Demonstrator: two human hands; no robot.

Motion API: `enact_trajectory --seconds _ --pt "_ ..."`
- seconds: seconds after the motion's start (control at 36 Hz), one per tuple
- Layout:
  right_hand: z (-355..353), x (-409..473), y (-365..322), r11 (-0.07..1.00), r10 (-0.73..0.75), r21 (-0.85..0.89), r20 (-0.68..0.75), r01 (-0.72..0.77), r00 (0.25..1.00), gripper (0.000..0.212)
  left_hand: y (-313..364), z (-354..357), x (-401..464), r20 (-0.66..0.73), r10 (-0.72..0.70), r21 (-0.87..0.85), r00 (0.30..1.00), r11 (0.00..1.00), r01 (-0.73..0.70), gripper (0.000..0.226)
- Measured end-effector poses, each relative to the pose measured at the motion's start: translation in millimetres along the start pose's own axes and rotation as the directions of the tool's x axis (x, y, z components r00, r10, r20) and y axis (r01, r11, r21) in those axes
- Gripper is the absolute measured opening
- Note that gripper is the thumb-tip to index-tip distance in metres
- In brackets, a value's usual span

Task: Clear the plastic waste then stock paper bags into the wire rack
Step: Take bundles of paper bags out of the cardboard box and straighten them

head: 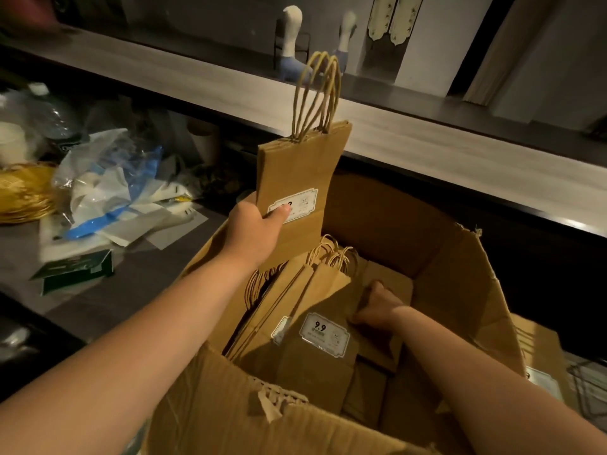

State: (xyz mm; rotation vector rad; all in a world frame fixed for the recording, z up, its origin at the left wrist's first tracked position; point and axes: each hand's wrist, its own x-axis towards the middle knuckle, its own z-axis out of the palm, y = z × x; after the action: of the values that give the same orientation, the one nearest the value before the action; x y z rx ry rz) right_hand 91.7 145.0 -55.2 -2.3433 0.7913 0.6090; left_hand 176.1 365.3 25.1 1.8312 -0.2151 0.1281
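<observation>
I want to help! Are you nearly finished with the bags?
Not nearly. Crumpled clear and blue plastic waste lies on the dark counter. The left hand holds up brown paper bags; the right hand grips more in the cardboard box.

Both forearms come into view bare, with no sleeve, cuff, watch or band on either one. The left hand [254, 226], toward ten o'clock of the picture's middle, wears no glove or ring. The right hand [377, 310], toward five o'clock, is ungloved as well, and its fingers are mostly hidden.
</observation>
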Motion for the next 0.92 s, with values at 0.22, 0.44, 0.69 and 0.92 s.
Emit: enact_trajectory --seconds 0.22,0.44,0.69,0.92 --pt "26 -2 -10 0.996 -0.037 0.076 0.014 0.036 0.999 0.101 -1 0 1 0.033 0.006 -0.009 0.999 1.000 -0.006 0.014" --pt "30 -3 -12 0.999 -0.049 -0.007 -0.018 0.048 0.999 0.112 -4 3 3 0.063 0.018 0.028 0.998 0.999 -0.019 0.017" --pt "32 -1 -17 0.999 -0.038 0.033 -0.029 0.039 0.999 0.110 -4 2 3 0.059 -0.013 0.026 0.998 1.000 0.012 0.019" --pt "29 -4 -31 0.986 -0.011 0.162 -0.107 0.028 0.994 0.096 -1 3 2 0.046 -0.007 0.047 0.999 0.999 0.005 0.020"
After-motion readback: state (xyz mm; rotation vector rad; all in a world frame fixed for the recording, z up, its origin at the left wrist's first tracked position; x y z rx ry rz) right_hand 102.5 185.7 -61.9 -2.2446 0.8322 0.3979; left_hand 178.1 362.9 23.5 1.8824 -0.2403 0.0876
